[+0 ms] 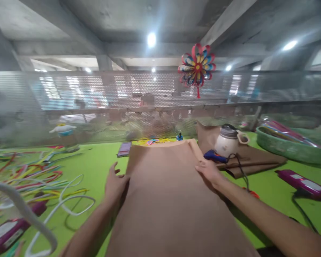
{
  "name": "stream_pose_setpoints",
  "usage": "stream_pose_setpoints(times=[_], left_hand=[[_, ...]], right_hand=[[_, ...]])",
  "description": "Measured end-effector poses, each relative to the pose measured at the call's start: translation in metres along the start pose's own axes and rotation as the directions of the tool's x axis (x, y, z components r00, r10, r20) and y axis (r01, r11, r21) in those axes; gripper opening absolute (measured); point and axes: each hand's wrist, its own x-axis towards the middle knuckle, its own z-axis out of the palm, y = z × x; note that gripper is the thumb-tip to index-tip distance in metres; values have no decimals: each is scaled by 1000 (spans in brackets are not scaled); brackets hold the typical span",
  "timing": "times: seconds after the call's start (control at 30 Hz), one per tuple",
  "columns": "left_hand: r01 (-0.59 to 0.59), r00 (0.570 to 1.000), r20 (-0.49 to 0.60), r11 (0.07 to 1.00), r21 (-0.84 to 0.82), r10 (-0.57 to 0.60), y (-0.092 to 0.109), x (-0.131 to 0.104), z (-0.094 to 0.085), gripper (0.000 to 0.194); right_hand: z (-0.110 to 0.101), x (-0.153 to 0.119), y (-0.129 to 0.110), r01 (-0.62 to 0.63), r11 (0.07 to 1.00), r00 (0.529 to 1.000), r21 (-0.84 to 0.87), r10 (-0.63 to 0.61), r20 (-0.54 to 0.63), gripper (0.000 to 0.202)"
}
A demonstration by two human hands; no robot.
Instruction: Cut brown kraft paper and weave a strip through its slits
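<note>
A long sheet of brown kraft paper [166, 189] stretches away from me over the green table, its far end showing a folded or rolled edge. My left hand [115, 182] is beside the sheet's left edge with fingers apart, the thumb side against the paper. At the right edge, my right hand [209, 172] pinches the paper near its far corner; the thumb is partly hidden. Just beyond that hand lie a blue glue gun [215, 156] with a dark cord and a white jug with a grey lid [227, 140].
More folded brown paper [259, 160] lies under the jug. A green basket [291, 146] of colourful strips stands at right, near a purple power strip [305, 184]. Tangled coloured cords [34, 178] and another purple power strip [13, 228] occupy the left. A flower pinwheel [198, 67] hangs on the mesh screen.
</note>
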Motion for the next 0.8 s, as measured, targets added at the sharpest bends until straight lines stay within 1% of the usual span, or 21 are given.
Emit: stream_pose_setpoints(times=[0.03, 0.1, 0.2, 0.27, 0.33, 0.47, 0.57, 0.67, 0.8], left_hand=[[61, 997, 54, 996, -72, -57, 3, -1, 2, 78], [102, 990, 106, 989, -109, -90, 11, 0, 9, 76], [87, 983, 171, 989, -121, -65, 24, 7, 19, 76], [74, 974, 220, 988, -133, -43, 32, 15, 23, 73], [77, 965, 260, 986, -148, -37, 35, 23, 23, 66], [94, 942, 335, 976, -194, -24, 28, 28, 20, 50], [61, 937, 350, 979, -195, 11, 19, 24, 19, 33], [8, 945, 324, 988, -153, 42, 13, 20, 19, 32], [-51, 959, 274, 997, -64, 67, 12, 19, 23, 25]], right_hand=[[-7, 2, 5, 4, 999, 1000, 53, -3, -18, 16], [-18, 10, 14, 2, 991, 998, 137, 7, -60, 23], [-27, 24, 22, -16, 976, 991, 219, 44, -124, 25], [-28, 36, 24, -28, 967, 985, 252, 70, -157, 21], [-26, 49, 22, -39, 959, 982, 281, 89, -166, 17], [-17, 69, 18, -91, 943, 982, 320, 138, -128, 12], [-6, 73, 20, -137, 936, 976, 323, 183, -117, 14], [0, 69, 24, -155, 935, 972, 319, 201, -118, 18], [-1, 64, 27, -177, 947, 967, 267, 217, -130, 20]])
